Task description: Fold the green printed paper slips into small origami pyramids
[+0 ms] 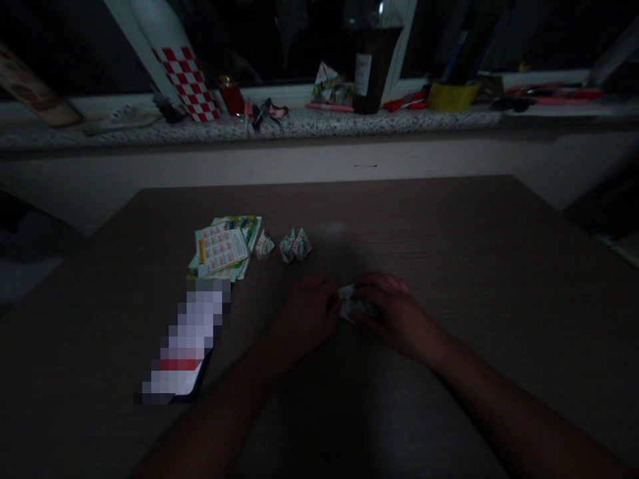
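Between my two hands a small piece of printed paper [347, 307] lies on the dark wooden table. My left hand [312, 307] has its fingers curled in at the paper's left edge. From the other side my right hand [387, 303] holds the paper, thumb below and fingers above. Both hands cover parts of the sheet, so its folds are hard to make out in the dim light. Beyond my left hand stand small folded paper shapes [264, 245], with a pair of pointed ones [295, 245] close beside.
A pile of printed paper sheets [222, 249] lies at the left, with a phone [187, 339], its screen pixelated, in front of it. On the granite windowsill [309, 125] stand a red-checkered bottle [187, 83], a dark bottle [372, 73] and a yellow holder [453, 96].
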Motion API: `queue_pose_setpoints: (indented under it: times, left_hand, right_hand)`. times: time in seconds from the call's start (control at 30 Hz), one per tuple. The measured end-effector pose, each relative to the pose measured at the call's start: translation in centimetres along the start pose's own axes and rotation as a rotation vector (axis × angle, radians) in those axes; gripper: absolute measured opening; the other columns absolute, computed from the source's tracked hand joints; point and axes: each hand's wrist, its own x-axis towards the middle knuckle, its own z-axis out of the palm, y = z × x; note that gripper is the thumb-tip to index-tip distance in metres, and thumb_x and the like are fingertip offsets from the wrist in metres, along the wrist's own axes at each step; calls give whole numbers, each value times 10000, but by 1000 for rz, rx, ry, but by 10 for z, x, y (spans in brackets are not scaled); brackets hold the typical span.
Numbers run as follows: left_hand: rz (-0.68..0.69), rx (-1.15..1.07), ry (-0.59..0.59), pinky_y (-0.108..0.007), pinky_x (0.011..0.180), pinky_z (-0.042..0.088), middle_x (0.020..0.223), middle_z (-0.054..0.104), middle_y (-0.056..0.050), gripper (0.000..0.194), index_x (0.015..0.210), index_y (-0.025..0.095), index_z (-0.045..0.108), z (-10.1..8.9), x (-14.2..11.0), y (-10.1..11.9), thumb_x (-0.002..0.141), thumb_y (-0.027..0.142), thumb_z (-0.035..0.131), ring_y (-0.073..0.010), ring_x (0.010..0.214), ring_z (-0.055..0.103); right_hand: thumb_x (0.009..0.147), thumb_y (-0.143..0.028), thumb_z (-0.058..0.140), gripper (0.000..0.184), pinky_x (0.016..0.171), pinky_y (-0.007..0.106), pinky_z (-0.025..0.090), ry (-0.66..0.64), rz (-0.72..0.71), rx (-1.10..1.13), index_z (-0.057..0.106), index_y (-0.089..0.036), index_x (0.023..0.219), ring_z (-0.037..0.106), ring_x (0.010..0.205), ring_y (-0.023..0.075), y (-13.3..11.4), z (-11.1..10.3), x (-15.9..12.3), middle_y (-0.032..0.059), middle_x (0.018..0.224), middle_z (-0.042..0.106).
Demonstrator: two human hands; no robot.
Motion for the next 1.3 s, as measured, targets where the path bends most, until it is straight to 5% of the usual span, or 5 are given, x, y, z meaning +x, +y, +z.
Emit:
queue_pose_setpoints:
  times: [1.03, 1.3]
  left_hand:
    - [-86, 3, -28, -343, 765, 428, 898, 624, -75, 119, 827, 161, 598, 0, 4, 4, 848, 264, 543, -226, 876, 575]
    - [-87, 16, -31, -348, 776, 436, 906, 625, -75, 119, 838, 159, 596, -1, 5, 5, 858, 248, 519, -228, 886, 575]
  right_hand:
    - [724, -275, 737, 280, 960, 447, 379, 12, 47, 30, 670, -254, 995, 544, 1090, 257, 1, 1, 1, 54, 1136, 630]
    - [767, -271, 700, 355, 970, 449, 370, -38, 23, 10, 662, -295, 1119, 511, 1140, 265, -1, -3, 1, 61, 1207, 585]
